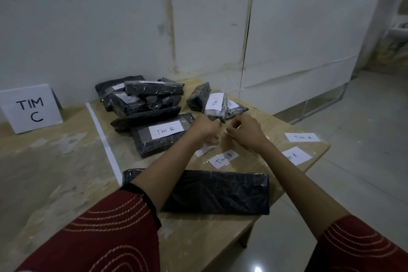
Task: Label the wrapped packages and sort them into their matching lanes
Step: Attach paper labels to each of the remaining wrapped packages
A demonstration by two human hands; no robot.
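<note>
Black-wrapped packages are labelled at a wooden table (66, 161) divided by a white strip (106, 143).

The left hand (206, 127) and right hand (245, 132) are held close together above the loose paper labels (223, 158), fingers curled; what is pinched cannot be made out. An unlabelled package (209, 192) is laid nearest the table's front edge, beneath both forearms. A package marked "Tim B" (163, 134) is set before a heaped pile (141, 97), and one marked "Tim C" (215, 104) is seen just beyond the hands. A "TIM C" sign (33, 108) is propped against the wall at left.
</note>
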